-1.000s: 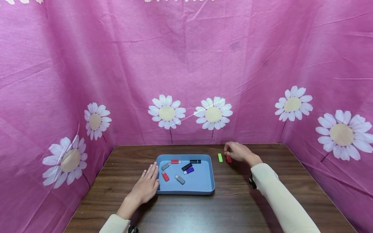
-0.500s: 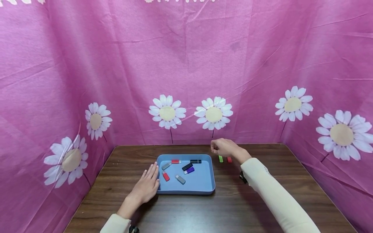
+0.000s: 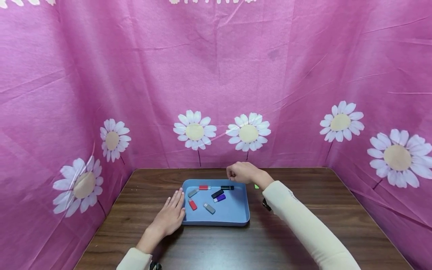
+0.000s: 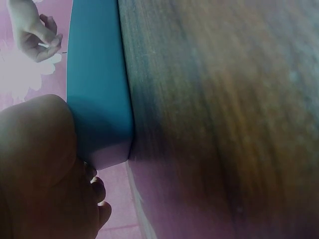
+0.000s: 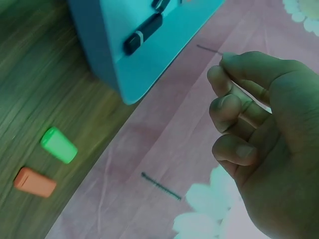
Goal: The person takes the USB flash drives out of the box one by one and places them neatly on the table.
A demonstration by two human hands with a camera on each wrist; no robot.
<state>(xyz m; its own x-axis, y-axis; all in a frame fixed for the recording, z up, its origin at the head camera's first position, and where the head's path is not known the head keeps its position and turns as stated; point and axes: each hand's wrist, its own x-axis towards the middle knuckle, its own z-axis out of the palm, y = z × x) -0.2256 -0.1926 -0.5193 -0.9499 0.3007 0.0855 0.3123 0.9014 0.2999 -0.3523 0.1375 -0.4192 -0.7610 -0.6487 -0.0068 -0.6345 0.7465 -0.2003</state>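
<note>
A blue tray (image 3: 233,213) holds several USB sticks: a red stick (image 3: 192,204), another red stick (image 3: 203,188), a purple stick (image 3: 220,198), grey and black ones. My left hand (image 3: 168,215) rests with straight fingers along the tray's left side. Above the tray's far right rim is my right hand (image 3: 244,172), its fingers loosely curled. Between them no object shows in the right wrist view. A bright green USB stick or cap (image 5: 59,145) and a red one (image 5: 35,182) lie side by side to the tray's right; in the head view my right arm hides the red one.
A dark wooden table (image 3: 216,249) carries everything. Pink cloth (image 3: 216,82) printed with white daisies hangs along its back and both sides. Near the tray's far right corner lies a black USB stick (image 3: 227,188).
My right hand has let go of the red piece beside the green one. It has moved left to above the tray's far rim. My left hand stays at the tray.
</note>
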